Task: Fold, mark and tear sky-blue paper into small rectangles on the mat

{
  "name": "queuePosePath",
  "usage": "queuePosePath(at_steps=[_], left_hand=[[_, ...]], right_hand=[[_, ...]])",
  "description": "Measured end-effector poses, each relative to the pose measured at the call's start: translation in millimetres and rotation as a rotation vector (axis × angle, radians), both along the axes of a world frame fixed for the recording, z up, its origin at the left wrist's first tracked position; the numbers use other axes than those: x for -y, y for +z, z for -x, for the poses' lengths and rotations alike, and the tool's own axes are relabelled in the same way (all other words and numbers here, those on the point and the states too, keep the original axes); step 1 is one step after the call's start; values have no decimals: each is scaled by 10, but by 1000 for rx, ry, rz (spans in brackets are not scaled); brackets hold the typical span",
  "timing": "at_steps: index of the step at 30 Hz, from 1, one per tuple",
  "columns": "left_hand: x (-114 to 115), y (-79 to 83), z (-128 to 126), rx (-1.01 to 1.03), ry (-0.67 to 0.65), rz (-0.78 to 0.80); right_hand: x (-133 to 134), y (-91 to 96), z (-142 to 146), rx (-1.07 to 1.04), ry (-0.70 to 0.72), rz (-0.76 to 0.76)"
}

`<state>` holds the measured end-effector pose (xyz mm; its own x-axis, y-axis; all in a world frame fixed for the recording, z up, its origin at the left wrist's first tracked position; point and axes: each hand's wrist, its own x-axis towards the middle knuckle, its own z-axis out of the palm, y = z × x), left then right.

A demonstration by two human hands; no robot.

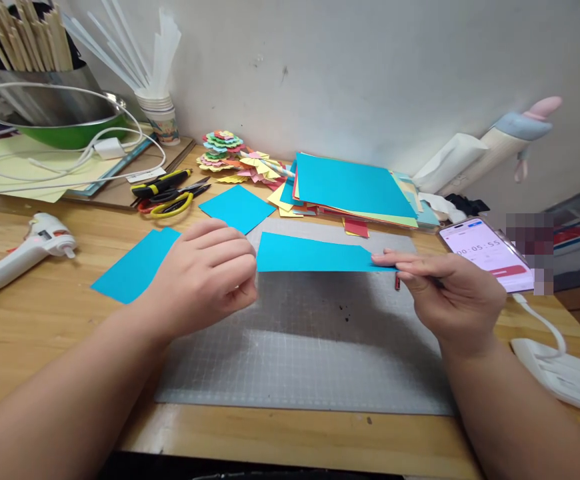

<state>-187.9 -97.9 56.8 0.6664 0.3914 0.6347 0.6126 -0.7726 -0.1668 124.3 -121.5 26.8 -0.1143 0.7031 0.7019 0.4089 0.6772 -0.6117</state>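
Over the grey cutting mat [290, 373], my right hand [455, 297] pinches the right end of a blue sheet of paper [310, 255] between thumb and fingers. The paper is raised, its long lower edge facing me. My left hand [210, 267] is closed with fingers curled, right beside the paper's left end; whatever it holds, if anything, is hidden. Behind that hand a blue paper piece [133, 270] lies partly covered on the table. Another blue square [237, 208] lies at the mat's far edge. A small dark red object [397, 281] shows below my right fingertips.
A glue gun [35, 250] lies at left. Scissors and cutters [170, 193] sit beyond. Layered paper flowers [223, 150] and a stack of coloured paper [355, 187] are near the wall. At right are a phone [487, 253] showing a timer and a white power strip [565, 380].
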Motion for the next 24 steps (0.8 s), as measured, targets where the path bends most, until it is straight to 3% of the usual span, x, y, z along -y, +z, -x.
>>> queuePosePath(at_steps=[5, 8, 10, 14, 17, 22, 24], left_hand=[[-54, 37, 177, 98, 41, -17], [-43, 38, 236, 365, 144, 22], [-9, 17, 200, 488, 127, 89], [65, -55, 27, 346, 31, 134], [104, -90, -66, 310, 9, 159], [238, -109, -166, 287, -53, 67], [324, -130, -223, 256, -87, 30]], right_hand=[[-58, 76, -79, -63, -78, -37], [-69, 94, -78, -92, -115, -61], [-51, 63, -36, -82, -73, -58], [-3, -10, 31, -32, 38, -45], [26, 44, 44, 142, 132, -68], [216, 245, 289, 623, -113, -295], [321, 267, 451, 706, -63, -319]])
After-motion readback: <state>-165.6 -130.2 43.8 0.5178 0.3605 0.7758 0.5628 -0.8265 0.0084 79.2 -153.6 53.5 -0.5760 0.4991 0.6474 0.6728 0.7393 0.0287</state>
